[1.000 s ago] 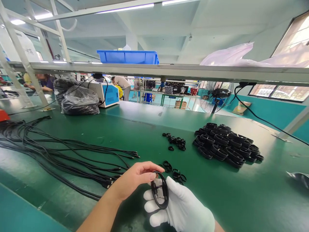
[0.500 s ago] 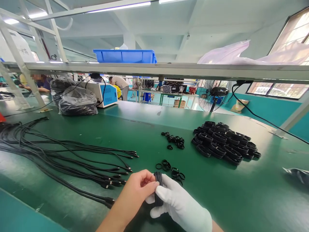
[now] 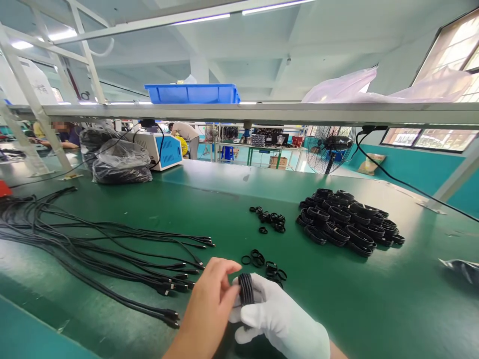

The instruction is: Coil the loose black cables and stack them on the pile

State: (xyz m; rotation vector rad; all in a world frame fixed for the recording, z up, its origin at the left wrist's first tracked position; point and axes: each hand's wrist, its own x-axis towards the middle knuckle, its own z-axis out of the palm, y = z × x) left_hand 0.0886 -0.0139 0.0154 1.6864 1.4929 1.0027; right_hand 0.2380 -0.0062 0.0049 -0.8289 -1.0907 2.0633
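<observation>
A coiled black cable (image 3: 246, 289) is held by my right hand (image 3: 275, 309), which wears a white glove. Its loops lie side by side between the gloved fingers and thumb. My left hand (image 3: 213, 299), bare, is just left of the coil with thumb and forefinger apart; the fingertips are at the coil's edge, and the other fingers are partly hidden. Beyond the hands lie loose black rings (image 3: 257, 258), with a second cluster of small rings (image 3: 273, 218) farther back. Left of my hands, straight black cables (image 3: 123, 249) stretch across the green table, their plug ends toward me.
A pile of coiled cables (image 3: 339, 222) sits at the right. Plastic bags of dark goods (image 3: 121, 162) and a white-and-blue machine (image 3: 164, 149) stand at the back left. A shelf (image 3: 262, 113) with a blue bin (image 3: 192, 93) spans overhead. A fan (image 3: 331, 144) stands beyond the table.
My left thumb and forefinger have let go of the coil and spread, moving slightly left. My right hand still holds the coil, now turned a little. The view has tilted up slightly.
</observation>
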